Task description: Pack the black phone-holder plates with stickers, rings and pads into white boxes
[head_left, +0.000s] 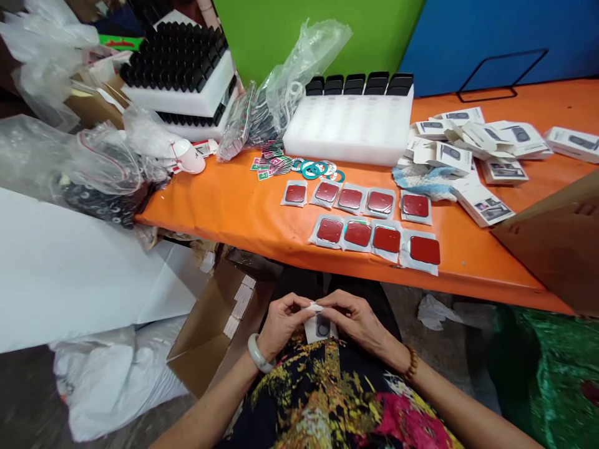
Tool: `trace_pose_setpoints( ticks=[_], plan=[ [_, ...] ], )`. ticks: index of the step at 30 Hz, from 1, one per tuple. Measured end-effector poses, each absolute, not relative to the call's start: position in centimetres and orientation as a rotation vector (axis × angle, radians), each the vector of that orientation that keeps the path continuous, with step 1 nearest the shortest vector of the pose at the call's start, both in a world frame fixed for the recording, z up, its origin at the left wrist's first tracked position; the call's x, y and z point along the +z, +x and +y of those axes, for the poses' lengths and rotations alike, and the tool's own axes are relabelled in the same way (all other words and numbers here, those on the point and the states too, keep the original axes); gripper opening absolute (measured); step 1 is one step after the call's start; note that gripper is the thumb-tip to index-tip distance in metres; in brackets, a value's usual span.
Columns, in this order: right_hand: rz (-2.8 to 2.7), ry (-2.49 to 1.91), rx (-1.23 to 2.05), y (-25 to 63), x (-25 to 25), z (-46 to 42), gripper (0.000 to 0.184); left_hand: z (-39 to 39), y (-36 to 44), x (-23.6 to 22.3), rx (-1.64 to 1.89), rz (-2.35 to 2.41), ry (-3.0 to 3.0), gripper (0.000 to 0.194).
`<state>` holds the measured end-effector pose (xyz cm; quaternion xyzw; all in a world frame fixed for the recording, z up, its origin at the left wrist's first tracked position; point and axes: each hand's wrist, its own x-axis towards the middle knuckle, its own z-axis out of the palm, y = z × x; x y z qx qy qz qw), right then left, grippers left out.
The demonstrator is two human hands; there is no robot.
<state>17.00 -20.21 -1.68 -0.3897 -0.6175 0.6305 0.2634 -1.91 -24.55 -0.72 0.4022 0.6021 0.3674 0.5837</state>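
Over my lap I see a small white product box (312, 331) with a dark ring-shaped device printed on its face. My left hand (285, 318) pinches its upper end from the left, and my right hand (358, 318) does the same from the right. The thumbs and fingers of both hands meet at the box's top flap. What is inside the box is hidden. In front of my hands, on the orange table (224, 218), lie two rows of dark red square pads (386, 238) on whitish wrappers.
Several similar white boxes (452, 156) pile up at the right, by a blue-white cloth (423, 181). A white foam tray (349, 125) holds black pieces behind teal rings (313, 169). An open carton (201, 349) with white boxes stands at lower left; a brown carton (556, 243) is at right.
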Motion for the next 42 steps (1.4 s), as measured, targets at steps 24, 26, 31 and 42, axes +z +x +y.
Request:
trace_pose_setpoints(
  ticks=[24,26,31,42],
  plan=[
    [-1.888,-1.394,0.465,23.8,2.4,-5.1,0.032,-10.3,-8.6,1.2,0.791,2.131,1.89,0.06],
    [-1.885,-1.719,0.261,27.4,2.2,-2.6,0.036,-8.0,-11.3,1.2,0.67,2.225,1.916,0.062],
    [-1.846,-2.34,0.102,33.4,1.2,0.6,0.045,-5.1,-14.5,-1.0,0.357,2.336,1.881,0.059],
    [-1.772,-2.307,-0.189,32.1,3.2,-0.8,0.05,-7.1,-10.7,1.0,0.958,2.17,1.845,0.05]
  ],
)
